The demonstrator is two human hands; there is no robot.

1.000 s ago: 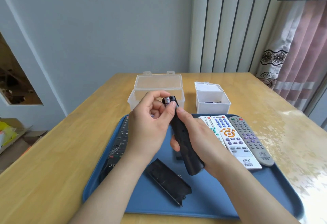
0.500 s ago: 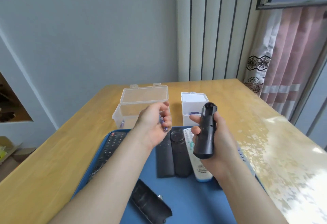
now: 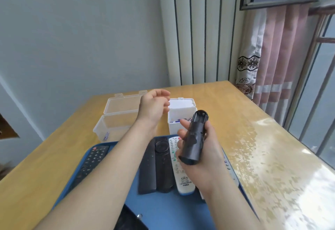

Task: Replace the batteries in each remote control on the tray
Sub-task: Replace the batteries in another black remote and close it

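Remote [image 3: 194, 135] gripped above the tray [image 3: 163, 211]

The right hand [image 3: 204, 150] grasps the black remote and holds it nearly upright, slightly tilted, over the far end of the blue tray. The left hand [image 3: 154, 106] is raised above the table [image 3: 253, 139], over the gap between a clear box [image 3: 117, 117] and a white box [image 3: 173, 128]. Its fingers are curled, and I cannot tell whether they hold anything. The clear box has its lid open, with one battery [image 3: 106, 135] inside. Batteries [image 3: 176, 121] show in the white box. On the tray lie a buttoned remote [image 3: 92, 159] at the left, two slim remotes [image 3: 147, 171] and a white remote [image 3: 183, 180]. A black cover [image 3: 130, 220] lies at the near edge.
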